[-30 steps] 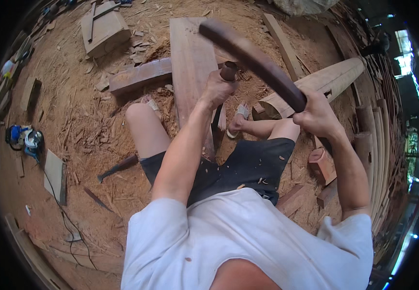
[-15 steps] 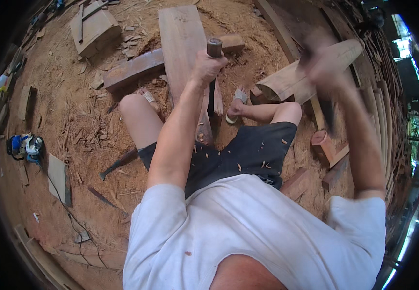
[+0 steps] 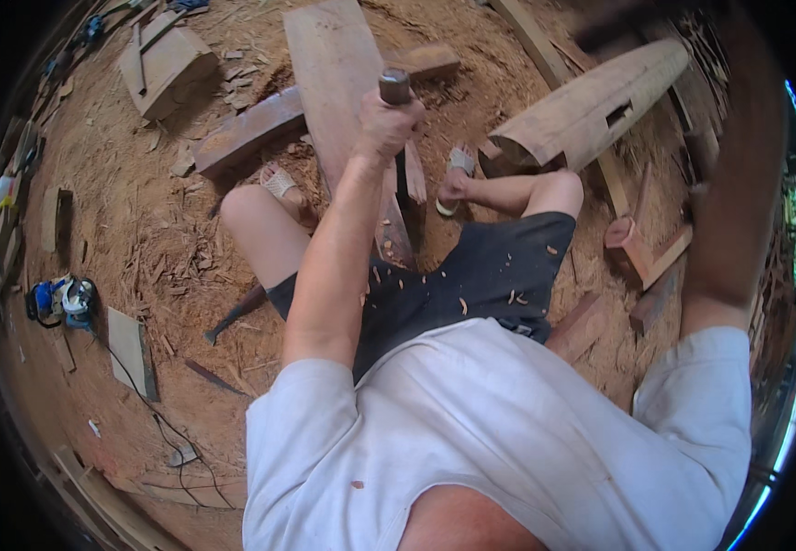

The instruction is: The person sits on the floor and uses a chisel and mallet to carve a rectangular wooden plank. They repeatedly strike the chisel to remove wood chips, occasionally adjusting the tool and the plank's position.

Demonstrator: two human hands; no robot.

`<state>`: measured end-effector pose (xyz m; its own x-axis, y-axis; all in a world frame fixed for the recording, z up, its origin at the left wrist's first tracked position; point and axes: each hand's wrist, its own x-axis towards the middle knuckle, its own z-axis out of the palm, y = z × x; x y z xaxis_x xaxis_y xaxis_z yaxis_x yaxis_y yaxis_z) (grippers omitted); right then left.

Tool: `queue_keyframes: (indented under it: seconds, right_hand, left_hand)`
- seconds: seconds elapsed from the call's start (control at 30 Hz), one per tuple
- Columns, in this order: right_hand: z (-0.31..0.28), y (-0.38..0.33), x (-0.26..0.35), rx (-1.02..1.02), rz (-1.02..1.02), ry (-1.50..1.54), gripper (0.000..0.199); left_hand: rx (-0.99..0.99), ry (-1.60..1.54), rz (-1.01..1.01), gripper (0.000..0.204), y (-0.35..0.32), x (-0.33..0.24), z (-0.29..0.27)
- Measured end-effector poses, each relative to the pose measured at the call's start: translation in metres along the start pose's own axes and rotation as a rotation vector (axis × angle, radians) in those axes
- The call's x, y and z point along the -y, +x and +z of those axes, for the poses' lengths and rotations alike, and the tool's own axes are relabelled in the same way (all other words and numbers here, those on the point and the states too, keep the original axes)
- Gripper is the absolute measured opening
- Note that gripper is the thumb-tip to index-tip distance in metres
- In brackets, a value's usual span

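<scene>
I sit on the ground astride a long wooden plank (image 3: pixel 329 73) that runs away from me between my legs. My left hand (image 3: pixel 384 124) is shut around a chisel (image 3: pixel 396 87) with a dark, round-topped handle, held upright with its blade down on the plank. My right arm is raised high at the right edge and blurred by motion. My right hand (image 3: pixel 738 55) is hard to make out there, gripping a dark wooden mallet (image 3: pixel 614 26) that shows as a smear at the top. Wood chips lie on my dark shorts (image 3: pixel 490 275).
A hollowed, carved log piece (image 3: pixel 591 106) lies beyond my right knee. A thick beam (image 3: pixel 242 138) crosses under the plank at the left, with a wooden box (image 3: pixel 164 60) behind it. A blue power tool (image 3: pixel 58 298) with a cable sits far left. Shavings cover the ground.
My right arm has swung the mallet from over the plank up and out to the right. My left hand keeps its grip on the chisel at the same place.
</scene>
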<state>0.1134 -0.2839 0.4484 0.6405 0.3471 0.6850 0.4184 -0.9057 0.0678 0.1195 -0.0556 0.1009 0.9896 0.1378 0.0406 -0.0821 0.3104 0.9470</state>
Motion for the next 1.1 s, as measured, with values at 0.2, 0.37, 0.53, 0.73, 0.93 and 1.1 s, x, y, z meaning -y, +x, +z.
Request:
queue_keyframes:
  seconds: [0.2,0.37,0.53,0.73,0.93,1.1]
  right_hand:
    - [0.055,-0.085,0.029,0.956,0.074,0.232,0.043]
    - [0.039,-0.176,-0.004,0.945,0.369,0.506,0.040]
    - [0.056,-0.265,-0.043,0.687,0.620,0.360,0.037]
    - [0.080,-0.345,-0.023,0.680,0.939,0.414,0.037]
    - [0.098,-0.352,-0.062,0.717,1.240,0.916,0.024]
    - [0.104,-0.350,-0.075,0.686,1.336,1.082,0.022]
  left_hand:
    - [-0.045,-0.396,-0.050,0.017,-0.010,-0.005,0.016]
    - [-0.197,0.102,-0.049,0.010,-0.040,-0.040,0.021]
    - [-0.150,-0.358,0.217,0.016,-0.019,-0.130,0.003]
    - [-0.237,0.102,0.715,0.007,-0.013,-0.240,-0.034]
    - [-0.617,0.774,0.682,0.009,-0.035,-0.244,-0.106]
    - [-0.761,1.514,-0.090,0.028,-0.086,-0.183,-0.185]
